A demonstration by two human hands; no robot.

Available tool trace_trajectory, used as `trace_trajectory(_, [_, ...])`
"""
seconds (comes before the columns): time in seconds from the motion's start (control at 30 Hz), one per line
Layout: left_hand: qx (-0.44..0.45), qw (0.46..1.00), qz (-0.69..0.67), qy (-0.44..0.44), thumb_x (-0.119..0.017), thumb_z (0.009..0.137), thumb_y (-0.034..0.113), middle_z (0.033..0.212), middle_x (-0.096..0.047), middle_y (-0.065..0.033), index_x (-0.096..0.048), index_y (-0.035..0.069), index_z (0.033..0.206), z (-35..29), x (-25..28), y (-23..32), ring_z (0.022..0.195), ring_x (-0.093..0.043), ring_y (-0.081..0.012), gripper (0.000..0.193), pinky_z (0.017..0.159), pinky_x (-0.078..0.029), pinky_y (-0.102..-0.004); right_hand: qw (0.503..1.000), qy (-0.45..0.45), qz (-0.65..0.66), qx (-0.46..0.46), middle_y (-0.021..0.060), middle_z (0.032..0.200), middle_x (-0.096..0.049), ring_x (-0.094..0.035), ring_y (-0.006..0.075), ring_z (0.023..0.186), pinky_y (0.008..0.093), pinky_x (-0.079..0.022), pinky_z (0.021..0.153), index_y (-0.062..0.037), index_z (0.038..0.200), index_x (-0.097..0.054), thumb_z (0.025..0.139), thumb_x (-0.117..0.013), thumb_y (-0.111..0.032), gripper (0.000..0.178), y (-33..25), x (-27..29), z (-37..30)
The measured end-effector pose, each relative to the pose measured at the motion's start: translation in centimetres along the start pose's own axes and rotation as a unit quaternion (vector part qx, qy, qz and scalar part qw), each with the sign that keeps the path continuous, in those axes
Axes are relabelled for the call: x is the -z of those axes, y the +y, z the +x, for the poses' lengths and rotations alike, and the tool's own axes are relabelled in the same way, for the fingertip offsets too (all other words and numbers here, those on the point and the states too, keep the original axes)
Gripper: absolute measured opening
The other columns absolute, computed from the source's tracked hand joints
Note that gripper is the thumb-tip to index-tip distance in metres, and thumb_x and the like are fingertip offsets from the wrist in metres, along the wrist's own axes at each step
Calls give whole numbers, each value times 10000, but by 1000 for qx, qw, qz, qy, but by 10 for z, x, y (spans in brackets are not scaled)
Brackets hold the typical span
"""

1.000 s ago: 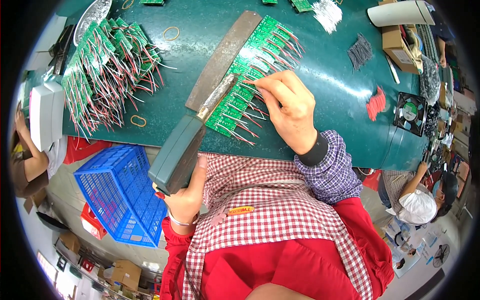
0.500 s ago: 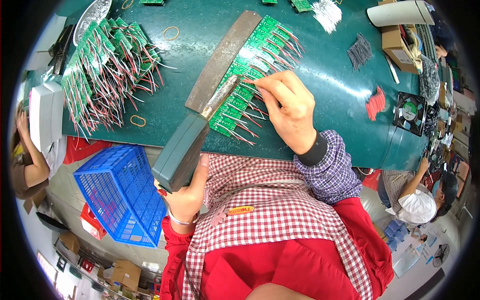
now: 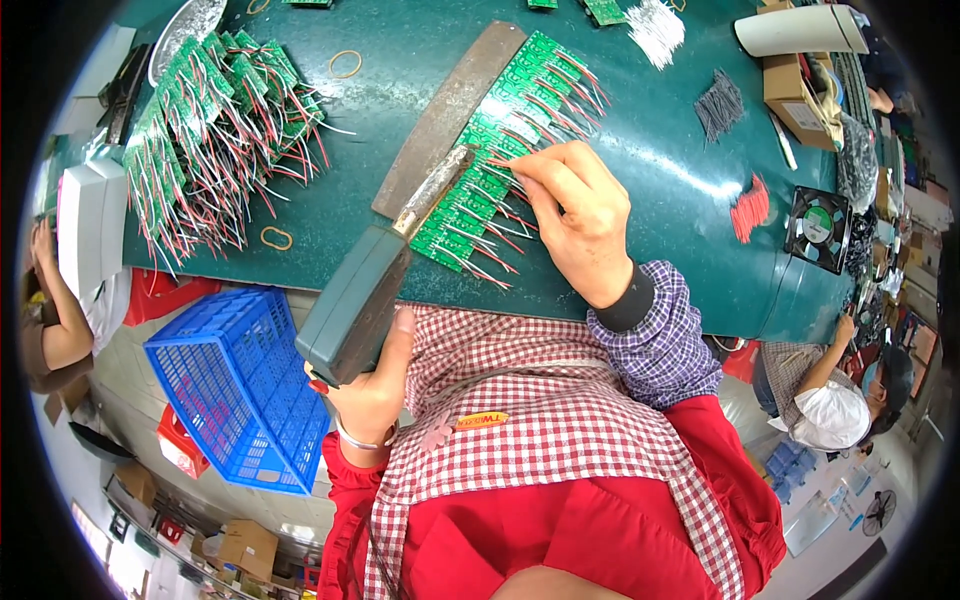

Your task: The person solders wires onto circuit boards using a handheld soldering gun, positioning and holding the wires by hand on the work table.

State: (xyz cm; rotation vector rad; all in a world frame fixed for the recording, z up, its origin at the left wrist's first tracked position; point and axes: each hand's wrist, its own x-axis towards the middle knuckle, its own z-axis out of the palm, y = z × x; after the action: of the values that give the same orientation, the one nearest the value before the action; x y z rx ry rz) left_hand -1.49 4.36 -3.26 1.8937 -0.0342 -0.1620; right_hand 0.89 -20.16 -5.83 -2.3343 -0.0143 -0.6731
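My left hand (image 3: 372,398) is wrapped round the grip of a green soldering gun (image 3: 352,292). Its metal barrel slants up to the right, and the tip lies over a strip of green circuit boards (image 3: 486,140). Red and white wires stick out along the strip's right edge. At the middle of that edge my right hand (image 3: 582,222) pinches the end of a thin red wire (image 3: 500,162), close to the tip. Whether tip and wire touch is too small to tell. A long flat metal bar (image 3: 448,115) lies along the strip's left side.
Wired circuit boards (image 3: 215,130) are heaped at the left, near rubber bands (image 3: 345,64). Red wires (image 3: 750,208), dark wires (image 3: 718,104) and white wires (image 3: 656,32) lie in bundles at the right. A small fan (image 3: 819,228) stands near the right edge; a blue crate (image 3: 240,390) is below left.
The soldering gun has shifted slightly left, its tip drawn back a little from my right fingers. My right hand holds almost the same place.
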Motion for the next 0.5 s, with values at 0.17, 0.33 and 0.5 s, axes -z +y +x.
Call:
trace_trajectory(0.17, [49, 998, -26, 22, -802, 795, 43, 872, -726, -94, -705, -45, 993, 1, -1, 9, 714, -664, -152, 238, 638, -522, -295, 1000, 1, -1, 5, 68, 808, -607, -619, 244, 741, 352, -499, 632, -31, 887, -686, 734, -732, 49, 178, 1, 0, 0])
trace_trajectory(0.33, [40, 999, -26, 23, -802, 791, 33, 914, -727, -103, -705, -46, 1013, 0, 1, 9, 747, -669, -158, 254, 666, -528, -294, 1000, 0, -3, 1, 67, 813, -606, -619, 245, 749, 352, -500, 637, -33, 887, -683, 733, -734, 48, 182, 0, -1, -1])
trace_trajectory(0.5, [45, 998, -26, 22, -795, 795, 25, 926, -725, -98, -703, -46, 1026, -1, 3, 10, 762, -663, -150, 259, 679, -523, -293, 1000, 4, -2, -1, 69, 807, -599, -615, 247, 744, 354, -499, 639, -34, 885, -680, 739, -738, 39, 174, 0, -2, -1])
